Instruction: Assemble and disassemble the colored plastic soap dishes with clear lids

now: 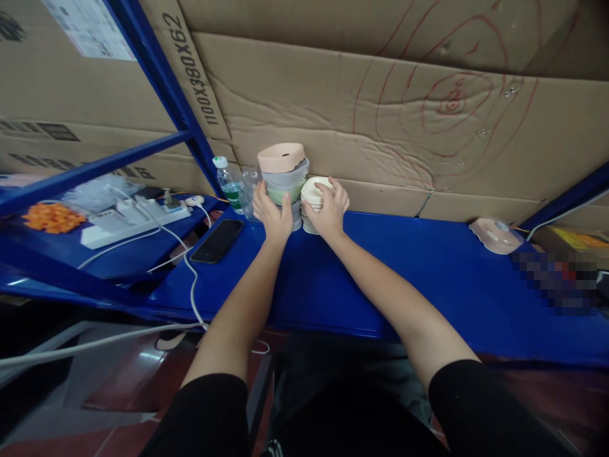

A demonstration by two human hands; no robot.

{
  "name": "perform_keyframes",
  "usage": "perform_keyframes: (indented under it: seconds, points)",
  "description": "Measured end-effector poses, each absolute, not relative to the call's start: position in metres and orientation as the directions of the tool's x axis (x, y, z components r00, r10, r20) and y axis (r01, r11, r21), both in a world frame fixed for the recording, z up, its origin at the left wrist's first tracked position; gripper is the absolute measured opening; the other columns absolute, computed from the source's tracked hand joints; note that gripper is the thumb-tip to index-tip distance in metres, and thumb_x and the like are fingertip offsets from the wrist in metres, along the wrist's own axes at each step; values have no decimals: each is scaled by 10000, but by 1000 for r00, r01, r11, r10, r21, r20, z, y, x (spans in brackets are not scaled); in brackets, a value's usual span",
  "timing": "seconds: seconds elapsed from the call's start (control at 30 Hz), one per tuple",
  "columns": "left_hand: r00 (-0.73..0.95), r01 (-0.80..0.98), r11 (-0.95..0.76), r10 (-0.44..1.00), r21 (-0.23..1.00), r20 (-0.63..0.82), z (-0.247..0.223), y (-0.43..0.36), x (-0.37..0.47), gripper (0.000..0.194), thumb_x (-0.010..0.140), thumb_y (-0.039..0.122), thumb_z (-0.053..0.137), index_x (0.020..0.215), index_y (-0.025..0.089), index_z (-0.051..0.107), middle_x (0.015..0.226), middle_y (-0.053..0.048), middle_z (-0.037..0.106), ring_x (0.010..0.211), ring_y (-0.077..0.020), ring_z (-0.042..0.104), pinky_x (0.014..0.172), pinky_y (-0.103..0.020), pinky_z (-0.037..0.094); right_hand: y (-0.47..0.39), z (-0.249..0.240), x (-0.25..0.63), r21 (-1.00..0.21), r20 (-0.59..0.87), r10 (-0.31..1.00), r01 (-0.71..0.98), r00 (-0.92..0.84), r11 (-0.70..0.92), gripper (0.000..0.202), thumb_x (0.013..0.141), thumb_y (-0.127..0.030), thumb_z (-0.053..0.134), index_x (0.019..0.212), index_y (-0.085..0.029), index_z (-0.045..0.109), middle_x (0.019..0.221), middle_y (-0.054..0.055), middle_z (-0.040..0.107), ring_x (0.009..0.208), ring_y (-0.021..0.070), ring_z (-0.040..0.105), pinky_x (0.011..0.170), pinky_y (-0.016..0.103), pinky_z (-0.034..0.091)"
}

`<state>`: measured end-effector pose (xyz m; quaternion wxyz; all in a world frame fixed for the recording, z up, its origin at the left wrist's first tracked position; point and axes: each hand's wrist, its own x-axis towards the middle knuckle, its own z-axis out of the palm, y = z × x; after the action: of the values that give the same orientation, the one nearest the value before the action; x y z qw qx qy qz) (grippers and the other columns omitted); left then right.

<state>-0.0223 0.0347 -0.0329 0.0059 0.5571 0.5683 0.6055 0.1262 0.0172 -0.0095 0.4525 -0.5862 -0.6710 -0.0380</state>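
We see both hands at the far edge of the blue tabletop [380, 279], against the cardboard wall [380, 114]. Left hand [272, 212] is wrapped around the near side of the tall stack of bowls [284, 174], fingers curled onto it; top bowl is pink and sits tilted, grey and green ones under it. Right hand [328, 208] is clamped over the shorter cream stack [311, 190], fingers spread across its top. The two stacks stand just beside each other, touching or nearly so; we can't tell which.

Around them: clear water bottle [230, 184] with a green label just left of the tall stack, with a second clear container beside it, partly hidden. Black phone [217, 240] lies flat to the near left. White cable [188, 266] runs past the phone and off the near edge. Far left, a white power strip [133, 219] and a pile of orange bits [51, 216]. Blue rack post [166, 89] rises behind the bottle. Far right, a pink lid-like piece [495, 235] lies alone, well apart from the hands.
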Motion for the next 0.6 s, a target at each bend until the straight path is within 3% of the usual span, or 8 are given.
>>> perform_keyframes:
  seconds: [0.13, 0.27, 0.33, 0.43, 0.5, 0.6]
  points:
    - [-396, 617, -336, 649, 711, 650, -29, 32, -23, 696, 967, 422, 597, 1579, 149, 410, 1647, -242, 422, 1572, -350, 361, 1307, -540, 226, 7, -12, 159, -433, 739, 672, 796, 45, 422, 592, 927, -545, 663, 1449, -295, 541, 1648, 147, 424, 1552, 394, 339, 1264, 657, 246]
    - [-407, 614, -332, 644, 716, 648, -26, 29, -22, 686, 956, 412, 601, 1567, 159, 420, 1633, -243, 436, 1562, -361, 373, 1302, -561, 226, -12, -19, 248, -268, 812, 581, 849, -56, 456, 485, 926, -550, 636, 1346, -308, 610, 1575, 122, 519, 1513, 398, 398, 1251, 673, 268]
    - [-405, 626, -342, 625, 700, 668, -24, 27, -21, 692, 943, 414, 615, 1559, 159, 428, 1618, -241, 454, 1548, -365, 392, 1295, -566, 238, -25, -20, 311, -232, 786, 618, 914, -26, 333, 515, 918, -554, 609, 1348, -271, 610, 1540, 146, 550, 1489, 411, 425, 1238, 688, 275]
    - [-390, 651, -378, 578, 658, 717, -23, 25, -19, 727, 916, 436, 649, 1544, 140, 438, 1588, -246, 481, 1525, -371, 418, 1284, -564, 263, -48, -22, 410, -231, 660, 728, 972, 187, -41, 687, 940, -551, 536, 1489, -138, 516, 1567, 254, 514, 1499, 432, 401, 1232, 675, 272]
    - [-371, 664, -416, 538, 621, 757, -23, 23, -18, 746, 915, 473, 654, 1537, 122, 439, 1572, -250, 489, 1511, -372, 431, 1281, -562, 277, -64, -27, 467, -240, 596, 716, 931, 364, -274, 754, 947, -529, 522, 1545, -76, 452, 1586, 297, 484, 1530, 459, 341, 1237, 694, 231]
    - [-315, 682, -478, 491, 553, 812, -24, 18, -14, 760, 925, 522, 633, 1534, 115, 432, 1559, -254, 487, 1504, -370, 437, 1282, -561, 285, -82, -39, 528, -265, 515, 676, 848, 526, -459, 831, 926, -549, 577, 1580, -62, 417, 1651, 341, 392, 1586, 510, 217, 1215, 745, 187]
